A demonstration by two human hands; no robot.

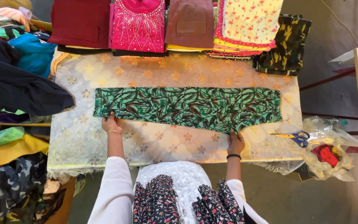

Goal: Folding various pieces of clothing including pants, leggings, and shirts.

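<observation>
- I had the left hand (pixel 111 124) pressed flat on the near left corner of the green leaf-print garment (pixel 187 108), fingers spread and the grip closed on nothing.
- The right hand (pixel 235 143) lay the same way on the garment's near edge, towards its right end where the cloth dips to a point; its grip was open too, palm down on the cloth.
- The garment lay folded into a long strip across the middle of the counter (pixel 75 145), running almost from the left edge to the right edge, well clear of the far edge.
- To do the smoothing well, I judged that both palms should stay flat and draw outward evenly along the near edge, so that the layers kept their alignment and no crease was pushed towards the middle.
- The dipped right end looked the likeliest place for the layers to slip apart, so I judged it wanted the firmer press.
- The counter was covered in a pale cloth with gold flowers, frayed at the near edge.
- Yellow-and-blue scissors (pixel 296 136) lay at the right edge, just beside a clear plastic bag (pixel 326 155) holding something red.
- Folded clothes (pixel 139 25) were stacked along the far edge, and more clothes were heaped off the left edge (pixel 13 87).
- The floor beyond was grey.
</observation>
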